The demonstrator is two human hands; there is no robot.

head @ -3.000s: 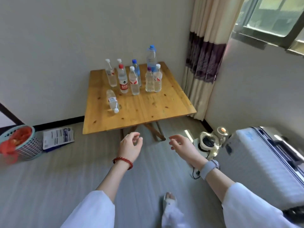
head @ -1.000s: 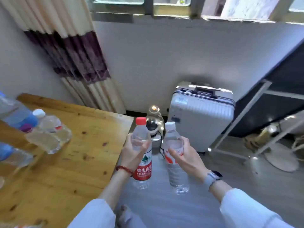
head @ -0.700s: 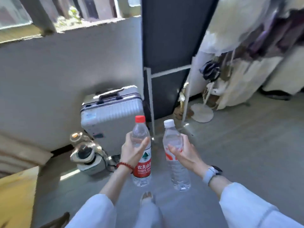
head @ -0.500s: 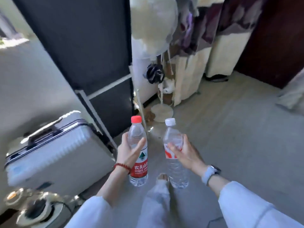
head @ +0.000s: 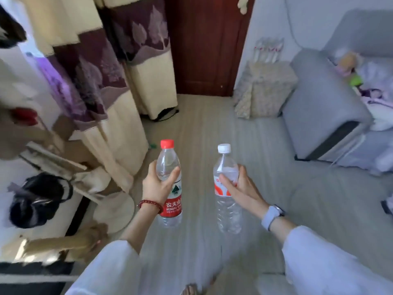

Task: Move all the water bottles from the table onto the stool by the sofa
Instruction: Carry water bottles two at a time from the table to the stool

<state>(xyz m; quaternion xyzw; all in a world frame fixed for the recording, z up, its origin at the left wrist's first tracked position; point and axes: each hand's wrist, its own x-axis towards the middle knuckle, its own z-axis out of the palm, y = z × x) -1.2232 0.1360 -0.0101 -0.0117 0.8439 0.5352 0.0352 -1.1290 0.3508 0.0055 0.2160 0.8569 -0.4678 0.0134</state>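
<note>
Left hand: the left hand (head: pixel 157 186) is wrapped around the upper body of the red-capped bottle (head: pixel 169 184), thumb across the front, fingers behind it; the grip is closed on the bottle.
Red-capped bottle: upright, clear, with a red label hanging below the hand and the cap above it.
Right hand: the right hand (head: pixel 241 188) is closed around the white-capped bottle (head: pixel 227 189) at its label, thumb across the front, fingers curled round the far side.
White-capped bottle: upright, clear, its lower half hanging below the hand; it is just beside the other bottle, not touching it.
Stool: the stool (head: pixel 263 90), covered in pale patterned cloth, stands ahead of the right hand, well apart from both bottles.
Sofa: the grey sofa (head: pixel 323 103) is just right of the stool, ahead and to the right of the right hand.
Floor: the grey floor (head: pixel 212 124) lies under both hands.
</note>
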